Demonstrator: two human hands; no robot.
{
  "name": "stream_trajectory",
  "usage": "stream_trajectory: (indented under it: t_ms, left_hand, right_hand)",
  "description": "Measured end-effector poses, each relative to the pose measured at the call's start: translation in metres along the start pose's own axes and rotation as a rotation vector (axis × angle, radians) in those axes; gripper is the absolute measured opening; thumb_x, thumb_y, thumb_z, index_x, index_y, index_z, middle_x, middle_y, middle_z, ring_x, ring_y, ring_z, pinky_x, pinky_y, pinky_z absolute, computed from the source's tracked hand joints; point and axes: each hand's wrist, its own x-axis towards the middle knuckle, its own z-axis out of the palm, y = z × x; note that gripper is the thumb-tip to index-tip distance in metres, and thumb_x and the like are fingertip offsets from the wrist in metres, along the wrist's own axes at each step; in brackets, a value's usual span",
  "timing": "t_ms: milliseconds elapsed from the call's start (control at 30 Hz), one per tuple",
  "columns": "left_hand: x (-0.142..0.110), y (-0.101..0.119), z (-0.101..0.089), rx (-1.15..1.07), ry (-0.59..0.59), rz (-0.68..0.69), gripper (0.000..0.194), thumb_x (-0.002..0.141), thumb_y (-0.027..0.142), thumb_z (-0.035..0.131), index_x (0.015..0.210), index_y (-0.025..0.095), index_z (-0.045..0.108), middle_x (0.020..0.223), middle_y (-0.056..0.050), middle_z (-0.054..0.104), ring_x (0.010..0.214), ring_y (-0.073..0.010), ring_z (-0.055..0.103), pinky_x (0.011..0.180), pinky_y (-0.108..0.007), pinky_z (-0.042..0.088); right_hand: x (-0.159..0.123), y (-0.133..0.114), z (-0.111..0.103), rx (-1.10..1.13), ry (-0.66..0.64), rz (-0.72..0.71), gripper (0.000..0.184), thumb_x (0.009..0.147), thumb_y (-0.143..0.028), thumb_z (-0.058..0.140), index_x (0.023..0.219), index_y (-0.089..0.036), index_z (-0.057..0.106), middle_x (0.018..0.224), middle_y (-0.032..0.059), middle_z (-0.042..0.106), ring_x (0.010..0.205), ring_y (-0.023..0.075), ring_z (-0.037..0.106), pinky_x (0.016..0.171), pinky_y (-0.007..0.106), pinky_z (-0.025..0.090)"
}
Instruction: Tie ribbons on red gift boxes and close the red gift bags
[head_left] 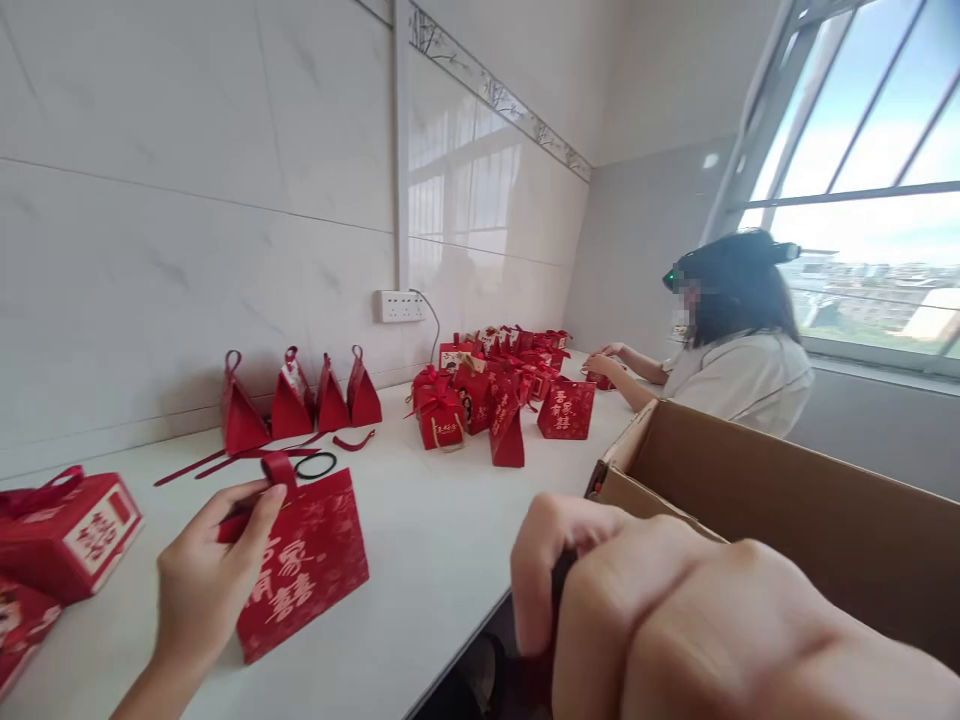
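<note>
Between the thumb and fingers of my left hand (pixel 206 575) is the top strap of a red gift box (pixel 319 550) with white Chinese lettering. The box hangs tilted over the near part of the white table (pixel 420 560). My right hand (pixel 697 610) is very close to the camera, its fingers curled. Anything in that hand is hidden by the knuckles. Just behind the held box lie a black ring-shaped band (pixel 316 464) and loose red straps (pixel 255 456).
Several red triangular boxes (pixel 247 422) stand along the wall. More red boxes (pixel 441 418) crowd the table's far part. Ribboned red boxes (pixel 94 535) sit at left. An open cardboard carton (pixel 795 480) stands at right; beyond it, a person (pixel 742 360) handles a red box.
</note>
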Motion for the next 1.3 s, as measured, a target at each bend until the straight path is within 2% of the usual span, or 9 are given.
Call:
stream_trajectory:
  t_ms: [100,200,267,333,433,533,733,1067,1300]
  left_hand:
    - [-0.005,0.009,-0.002,-0.075,-0.059,0.018,0.046,0.067,0.064,0.056,0.078,0.02,0.065,0.07,0.0,0.067,0.067,-0.017,0.061,0.062,-0.024,0.048]
    - [-0.008,0.009,-0.002,-0.127,-0.104,0.029,0.04,0.074,0.057,0.056,0.08,0.018,0.064,0.074,-0.003,0.067,0.068,-0.0164,0.061,0.063,-0.023,0.049]
    - [-0.009,0.008,-0.003,-0.156,-0.114,0.046,0.038,0.076,0.054,0.056,0.082,0.017,0.064,0.077,-0.003,0.067,0.072,-0.0166,0.062,0.066,-0.024,0.05]
    - [-0.01,0.008,-0.003,-0.182,-0.118,0.07,0.036,0.078,0.052,0.055,0.083,0.017,0.063,0.079,-0.004,0.067,0.074,-0.017,0.063,0.069,-0.025,0.05]
    - [-0.012,0.007,-0.004,-0.2,-0.131,0.087,0.035,0.08,0.05,0.054,0.082,0.017,0.064,0.076,-0.004,0.067,0.072,-0.0166,0.063,0.067,-0.025,0.05]
    - [-0.013,0.007,-0.003,-0.207,-0.133,0.078,0.034,0.08,0.05,0.055,0.083,0.017,0.064,0.077,-0.004,0.067,0.071,-0.0161,0.063,0.063,-0.023,0.05]
    - [-0.015,0.01,-0.002,-0.238,-0.109,0.07,0.032,0.08,0.048,0.058,0.081,0.017,0.065,0.077,-0.004,0.068,0.072,-0.016,0.064,0.064,-0.023,0.051]
    - [-0.014,0.011,-0.001,-0.203,-0.075,0.054,0.03,0.079,0.046,0.058,0.079,0.017,0.065,0.077,-0.004,0.068,0.073,-0.0163,0.063,0.066,-0.024,0.051]
    - [-0.009,0.0,-0.01,-0.208,-0.289,0.314,0.022,0.08,0.035,0.052,0.09,0.017,0.058,0.086,-0.005,0.065,0.081,-0.0174,0.063,0.073,-0.028,0.052]
  right_hand:
    - [0.009,0.026,0.026,0.162,0.031,0.097,0.033,0.094,-0.038,0.045,0.065,-0.024,0.052,0.046,-0.0025,0.047,0.043,0.0117,0.047,0.054,0.03,0.045]
    - [0.006,0.075,0.064,0.034,-0.002,0.186,0.019,0.091,-0.028,0.05,0.074,-0.022,0.054,0.066,0.001,0.057,0.06,0.0138,0.054,0.056,0.028,0.045]
    - [0.0,0.106,0.091,-0.033,-0.036,0.128,0.006,0.088,-0.025,0.055,0.084,-0.021,0.057,0.082,0.005,0.059,0.077,0.0177,0.058,0.068,0.031,0.049]
    - [-0.005,0.126,0.116,-0.037,-0.081,0.084,0.007,0.087,-0.024,0.056,0.093,-0.022,0.058,0.095,0.0078,0.058,0.091,0.0206,0.059,0.079,0.035,0.051]
    - [-0.006,0.139,0.145,0.02,-0.126,0.097,0.015,0.087,-0.024,0.056,0.102,-0.023,0.057,0.103,0.0088,0.057,0.099,0.0216,0.058,0.084,0.038,0.051]
    - [-0.003,0.141,0.165,0.127,-0.146,0.171,0.014,0.086,-0.024,0.055,0.1,-0.022,0.057,0.096,0.0068,0.062,0.09,0.0199,0.061,0.079,0.036,0.053]
    - [-0.008,0.138,0.182,0.247,-0.155,0.347,0.009,0.084,-0.023,0.053,0.086,-0.02,0.061,0.083,0.0033,0.066,0.074,0.0165,0.061,0.068,0.03,0.05]
    - [-0.012,0.143,0.184,0.258,-0.12,0.264,0.01,0.086,-0.024,0.053,0.083,-0.02,0.062,0.075,0.0024,0.061,0.068,0.0159,0.056,0.061,0.028,0.045]
    - [-0.017,0.144,0.188,0.262,-0.081,0.239,0.009,0.087,-0.022,0.052,0.083,-0.021,0.06,0.074,0.0016,0.057,0.069,0.0158,0.054,0.063,0.029,0.045]
